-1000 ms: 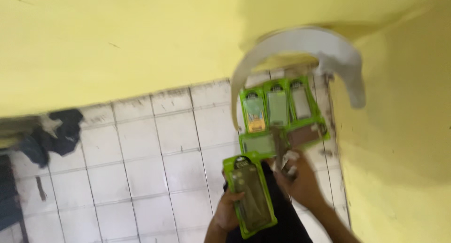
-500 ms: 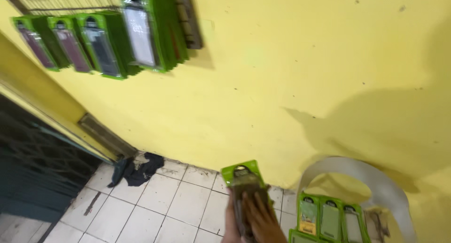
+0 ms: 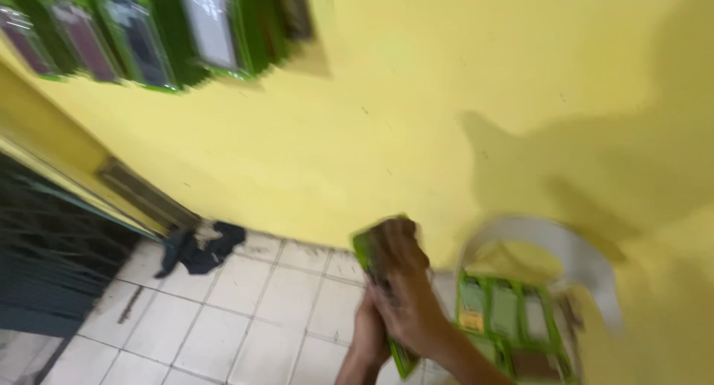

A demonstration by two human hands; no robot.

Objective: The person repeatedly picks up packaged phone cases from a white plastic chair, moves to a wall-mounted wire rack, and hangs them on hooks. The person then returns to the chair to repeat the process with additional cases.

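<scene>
Green flat packs (image 3: pixel 149 35) hang in a row on the wall, upper left. One green pack (image 3: pixel 383 281) is held in both hands. More green packs (image 3: pixel 506 310) lie lower right.

Even indoor light brightening the yellow wall (image 3: pixel 416 117), a soft dark shadow (image 3: pixel 595 169) spreading at right, heavy motion blur smearing everything, no glare showing

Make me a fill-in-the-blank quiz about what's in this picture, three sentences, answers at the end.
1. Both hands hold a flat green ____.
2. The wall is painted ____.
3. The dark cloth lies on the tiled ____.

Missing words: package; yellow; floor.
</scene>
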